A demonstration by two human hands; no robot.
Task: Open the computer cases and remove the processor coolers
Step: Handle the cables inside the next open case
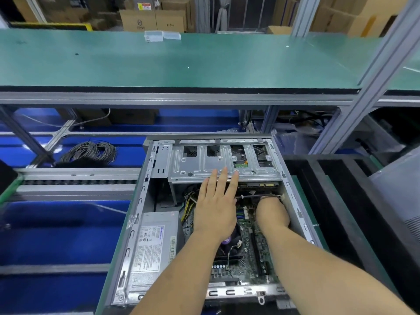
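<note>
We have the case (145, 226) lying open at lower centre of the frame, side panel already off. Our left hand (217, 203) lies flat, fingers straight and together, tips resting on the drive cage (204, 162) near the case's far end. Our right hand (272, 212) reaches down under the cage's right end, where a cable (250, 196) runs; its fingers are hidden, so we cannot tell whether they grip anything. The cooler (229, 244) sits on the board (252, 251) below our left wrist, mostly covered by the forearm, its thin fan wire (230, 253) apparently plugged in nearby.

We judge the risks to lie here: pulling a connector blind under the cage could bend pins or tear wires, and the cage's sheet-metal edges could cut our knuckles. Lifting the cooler with its wire attached would strain the header. The supply (154, 246) crowds the left side.
</note>
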